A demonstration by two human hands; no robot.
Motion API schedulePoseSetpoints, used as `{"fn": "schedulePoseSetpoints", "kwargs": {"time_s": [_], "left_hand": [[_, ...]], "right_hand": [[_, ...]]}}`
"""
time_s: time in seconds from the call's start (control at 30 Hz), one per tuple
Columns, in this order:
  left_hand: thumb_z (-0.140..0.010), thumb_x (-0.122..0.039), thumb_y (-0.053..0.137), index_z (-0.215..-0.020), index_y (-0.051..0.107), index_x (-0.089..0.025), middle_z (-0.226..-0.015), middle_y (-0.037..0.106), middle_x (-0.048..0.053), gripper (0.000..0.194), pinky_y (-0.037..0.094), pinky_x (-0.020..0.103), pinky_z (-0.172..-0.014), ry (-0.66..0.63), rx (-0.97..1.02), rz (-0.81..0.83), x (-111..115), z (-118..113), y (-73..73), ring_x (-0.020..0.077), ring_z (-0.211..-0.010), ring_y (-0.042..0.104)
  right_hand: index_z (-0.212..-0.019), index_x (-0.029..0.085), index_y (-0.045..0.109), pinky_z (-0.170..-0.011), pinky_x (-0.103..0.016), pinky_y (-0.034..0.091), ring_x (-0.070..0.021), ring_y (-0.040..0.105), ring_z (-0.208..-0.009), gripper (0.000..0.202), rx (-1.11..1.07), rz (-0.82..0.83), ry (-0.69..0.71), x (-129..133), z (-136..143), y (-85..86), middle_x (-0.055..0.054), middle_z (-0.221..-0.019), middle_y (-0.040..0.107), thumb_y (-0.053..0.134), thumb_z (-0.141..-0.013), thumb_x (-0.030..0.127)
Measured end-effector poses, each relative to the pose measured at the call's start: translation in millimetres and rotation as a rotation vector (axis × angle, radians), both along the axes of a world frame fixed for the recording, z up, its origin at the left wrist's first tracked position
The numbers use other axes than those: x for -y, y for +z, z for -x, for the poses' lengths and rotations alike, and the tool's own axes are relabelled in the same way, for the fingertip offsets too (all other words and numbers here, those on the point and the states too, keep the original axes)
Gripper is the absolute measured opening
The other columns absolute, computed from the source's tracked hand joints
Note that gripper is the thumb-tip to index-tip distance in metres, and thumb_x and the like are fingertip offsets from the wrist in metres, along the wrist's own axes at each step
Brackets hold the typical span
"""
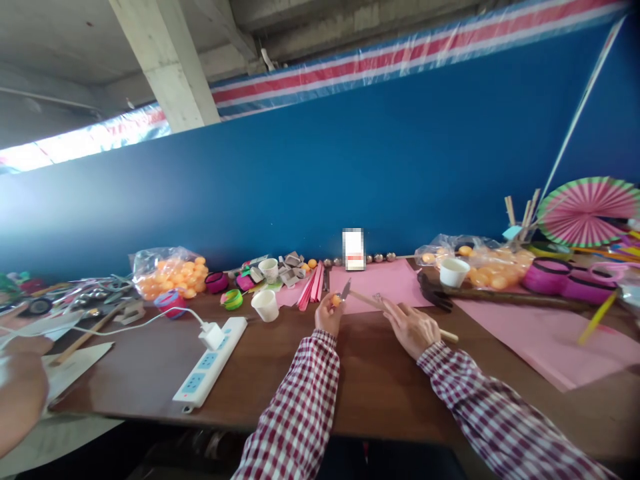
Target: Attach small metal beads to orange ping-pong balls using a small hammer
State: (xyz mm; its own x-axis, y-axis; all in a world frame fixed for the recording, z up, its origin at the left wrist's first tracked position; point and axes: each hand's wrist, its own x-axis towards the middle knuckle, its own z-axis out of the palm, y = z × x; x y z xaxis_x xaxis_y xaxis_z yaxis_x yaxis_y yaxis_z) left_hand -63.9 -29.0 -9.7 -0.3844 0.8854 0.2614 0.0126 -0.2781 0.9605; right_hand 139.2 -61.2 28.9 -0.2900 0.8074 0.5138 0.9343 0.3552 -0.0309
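Note:
My left hand [329, 315] is closed around a small tool with a pointed grey blade [346, 288]. An orange piece [337, 301] shows at its base between the fingers; whether it is a handle or a separate ball I cannot tell. In my right hand [414, 328] lies a thin wooden stick [365, 299], its left end near the blade and its other end showing past the palm. Beyond both hands a pink paper sheet [400, 283] covers part of the brown table [373, 393]. Folded pink paper strips [313, 287] lie left of it.
Left are a white power strip [213, 363], a paper cup [265, 305] and a bag of orange balls [170, 273]. Right are a hammer [510, 297], another paper cup [454, 272] and a paper fan [590, 212]. Another person's hand [23, 387] is at far left.

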Motion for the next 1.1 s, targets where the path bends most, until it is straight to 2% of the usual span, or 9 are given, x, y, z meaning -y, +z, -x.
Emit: {"fn": "schedulePoseSetpoints", "kwargs": {"time_s": [0.2,0.5,0.93,1.1], "left_hand": [[-0.058,-0.023,0.064,-0.1,0.055,-0.015,-0.096,0.061,0.006,0.043,0.046,0.024,-0.074,0.0,-0.001,0.001,0.8,-1.8,2.1,0.014,-0.085,0.058],[-0.055,-0.018,0.066,-0.09,0.059,-0.014,-0.08,0.064,0.004,0.036,0.047,0.027,-0.07,0.018,-0.051,0.019,6.6,-1.8,9.8,0.0145,-0.074,0.06],[-0.054,-0.012,0.064,-0.092,0.059,-0.015,-0.085,0.063,0.005,0.039,0.048,0.025,-0.069,0.048,-0.081,0.005,6.4,-2.0,8.1,0.0141,-0.073,0.06],[-0.054,-0.011,0.064,-0.092,0.06,-0.015,-0.088,0.062,0.006,0.039,0.048,0.024,-0.067,0.05,-0.063,0.001,7.4,-2.6,8.4,0.0144,-0.074,0.059]], "right_hand": [[-0.121,0.031,0.039,-0.056,-0.021,0.032,-0.0125,0.055,-0.068,0.038,-0.033,-0.007,0.007,0.1,-0.6,0.2,-0.002,-0.081,0.061,0.027,-0.086,0.037],[-0.121,0.031,0.039,-0.056,-0.022,0.031,-0.0126,0.054,-0.067,0.038,-0.03,-0.002,0.015,1.1,-0.1,1.0,-0.002,-0.08,0.06,0.026,-0.086,0.037],[-0.121,0.027,0.041,-0.054,-0.022,0.029,-0.0097,0.053,-0.06,0.038,-0.044,-0.181,0.042,-3.9,-1.0,-6.1,-0.001,-0.073,0.06,0.031,-0.085,0.036],[-0.118,0.03,0.043,-0.053,-0.022,0.029,-0.0099,0.053,-0.06,0.036,-0.009,-0.16,0.057,-3.7,-0.8,-5.8,0.0,-0.072,0.06,0.032,-0.085,0.035]]}}
